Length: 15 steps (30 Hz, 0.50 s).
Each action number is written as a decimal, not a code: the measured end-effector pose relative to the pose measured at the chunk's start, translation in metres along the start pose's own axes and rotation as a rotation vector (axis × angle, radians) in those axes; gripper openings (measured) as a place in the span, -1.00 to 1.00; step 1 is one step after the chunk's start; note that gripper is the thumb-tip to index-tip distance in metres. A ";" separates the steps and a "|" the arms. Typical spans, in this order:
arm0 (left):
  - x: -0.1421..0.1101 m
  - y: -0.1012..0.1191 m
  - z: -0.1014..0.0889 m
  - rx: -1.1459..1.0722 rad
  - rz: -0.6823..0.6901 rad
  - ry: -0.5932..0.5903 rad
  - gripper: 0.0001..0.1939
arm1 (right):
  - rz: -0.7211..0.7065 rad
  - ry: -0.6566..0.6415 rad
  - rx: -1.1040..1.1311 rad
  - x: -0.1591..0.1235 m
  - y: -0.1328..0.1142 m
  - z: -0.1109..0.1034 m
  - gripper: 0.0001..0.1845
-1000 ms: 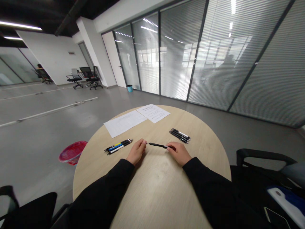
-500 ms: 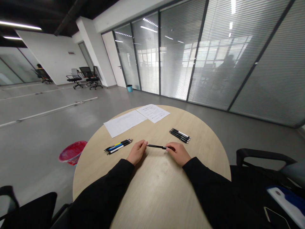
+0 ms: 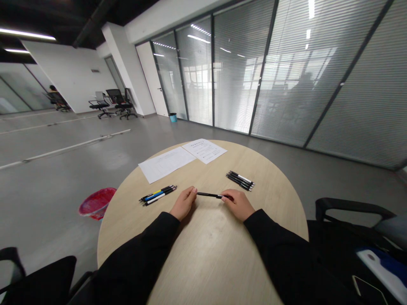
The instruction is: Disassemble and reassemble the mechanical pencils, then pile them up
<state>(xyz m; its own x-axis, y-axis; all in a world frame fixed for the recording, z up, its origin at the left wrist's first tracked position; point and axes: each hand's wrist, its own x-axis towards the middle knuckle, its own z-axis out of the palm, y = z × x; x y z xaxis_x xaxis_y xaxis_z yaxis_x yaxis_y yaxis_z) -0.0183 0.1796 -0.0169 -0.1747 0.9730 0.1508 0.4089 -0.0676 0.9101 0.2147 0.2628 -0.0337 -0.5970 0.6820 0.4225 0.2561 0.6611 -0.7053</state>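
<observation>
A slim black pen (image 3: 208,195) stretches sideways between my two hands, just over the round wooden table (image 3: 216,245). My left hand (image 3: 184,202) is closed, with thumb and fingers pinching the pen's left end. Closed around the other end is my right hand (image 3: 238,203), whose fingers hide that tip. Left of my left hand lies a group of pens (image 3: 158,195) with black, yellow, blue and white barrels. Beyond my right hand, a second group of mostly black pens (image 3: 240,181) lies side by side, one with a white part.
Two printed paper sheets (image 3: 168,162) lie at the table's far side. A red basket (image 3: 97,203) stands on the floor to the left. A black armchair (image 3: 343,237) with a phone (image 3: 369,290) on it is at the right; another chair (image 3: 38,275) is at lower left.
</observation>
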 end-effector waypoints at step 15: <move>-0.001 0.001 -0.005 -0.093 -0.005 -0.094 -0.63 | -0.015 0.030 -0.026 0.000 0.002 -0.002 -0.87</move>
<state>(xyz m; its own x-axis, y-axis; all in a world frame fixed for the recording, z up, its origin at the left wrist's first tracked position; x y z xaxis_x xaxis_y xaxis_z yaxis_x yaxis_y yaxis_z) -0.0225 0.1779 -0.0145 -0.0899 0.9896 0.1127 0.3231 -0.0780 0.9432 0.2168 0.2646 -0.0343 -0.5781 0.6807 0.4499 0.2669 0.6788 -0.6841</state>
